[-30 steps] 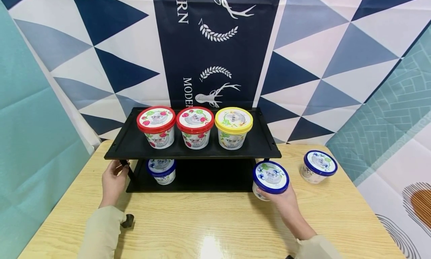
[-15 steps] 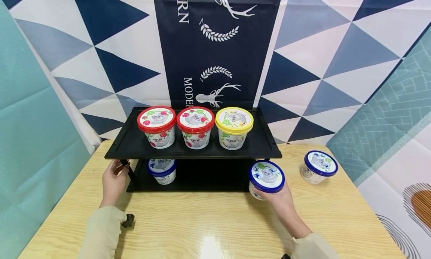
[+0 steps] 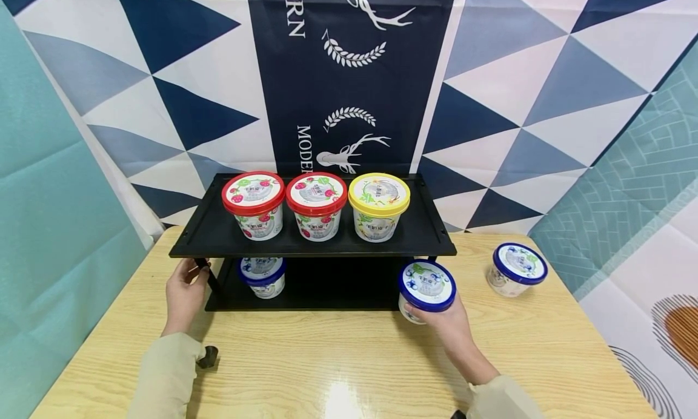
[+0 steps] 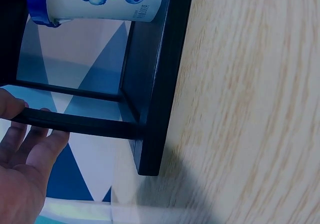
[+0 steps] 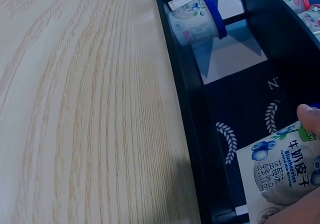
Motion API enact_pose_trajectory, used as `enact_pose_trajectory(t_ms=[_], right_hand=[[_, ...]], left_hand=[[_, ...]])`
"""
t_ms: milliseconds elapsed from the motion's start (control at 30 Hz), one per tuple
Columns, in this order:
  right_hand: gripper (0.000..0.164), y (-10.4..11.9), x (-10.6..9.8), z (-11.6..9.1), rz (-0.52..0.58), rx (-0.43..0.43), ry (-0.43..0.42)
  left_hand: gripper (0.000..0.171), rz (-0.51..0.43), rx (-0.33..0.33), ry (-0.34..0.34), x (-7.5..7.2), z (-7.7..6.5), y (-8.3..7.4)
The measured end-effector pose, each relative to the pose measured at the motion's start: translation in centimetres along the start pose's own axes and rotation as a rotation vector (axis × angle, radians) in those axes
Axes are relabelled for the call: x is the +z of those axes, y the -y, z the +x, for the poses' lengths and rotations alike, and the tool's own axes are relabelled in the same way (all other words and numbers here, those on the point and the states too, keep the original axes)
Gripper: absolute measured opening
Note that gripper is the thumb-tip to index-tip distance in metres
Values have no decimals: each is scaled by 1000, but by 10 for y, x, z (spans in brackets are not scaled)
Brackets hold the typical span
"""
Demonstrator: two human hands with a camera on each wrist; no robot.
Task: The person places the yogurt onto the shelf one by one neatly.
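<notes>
A black two-tier rack point(image 3: 322, 249) stands on the wooden table. My left hand point(image 3: 184, 292) grips its front left post point(image 4: 75, 124), thumb on one side and fingers on the other. My right hand point(image 3: 449, 322) holds a blue-lidded blueberry milk drink cup point(image 3: 427, 286) upright at the front right corner of the lower tier; the cup overlaps that tier's edge in the head view. In the right wrist view the thumb point(image 5: 310, 118) lies against the printed side of this cup. Another blue-lidded cup point(image 3: 263, 280) stands on the lower tier at the left.
On the upper tier stand two red-lidded cups point(image 3: 253, 204) point(image 3: 316, 206) and a yellow-lidded cup point(image 3: 378, 207). One more blue-lidded cup point(image 3: 515, 270) sits on the table point(image 3: 305, 358) right of the rack. Patterned cloth point(image 3: 349, 74) hangs behind.
My right hand has moved a little to the left with the blueberry cup, along the rack's front right corner. The left hand stays on the post.
</notes>
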State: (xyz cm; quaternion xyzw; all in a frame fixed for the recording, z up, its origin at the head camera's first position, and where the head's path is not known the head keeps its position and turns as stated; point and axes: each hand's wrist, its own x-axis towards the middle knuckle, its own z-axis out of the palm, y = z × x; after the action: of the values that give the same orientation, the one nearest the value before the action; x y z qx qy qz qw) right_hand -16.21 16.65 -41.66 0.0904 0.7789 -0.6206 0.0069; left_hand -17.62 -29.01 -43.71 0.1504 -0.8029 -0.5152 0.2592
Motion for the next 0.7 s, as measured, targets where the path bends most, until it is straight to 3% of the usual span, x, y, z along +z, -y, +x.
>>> enact_pose_trajectory(t_ms=[700], right_hand=[[105,7,16,2,9,-14,3]], left_hand=[[29,18,-16,28,-1,0,1]])
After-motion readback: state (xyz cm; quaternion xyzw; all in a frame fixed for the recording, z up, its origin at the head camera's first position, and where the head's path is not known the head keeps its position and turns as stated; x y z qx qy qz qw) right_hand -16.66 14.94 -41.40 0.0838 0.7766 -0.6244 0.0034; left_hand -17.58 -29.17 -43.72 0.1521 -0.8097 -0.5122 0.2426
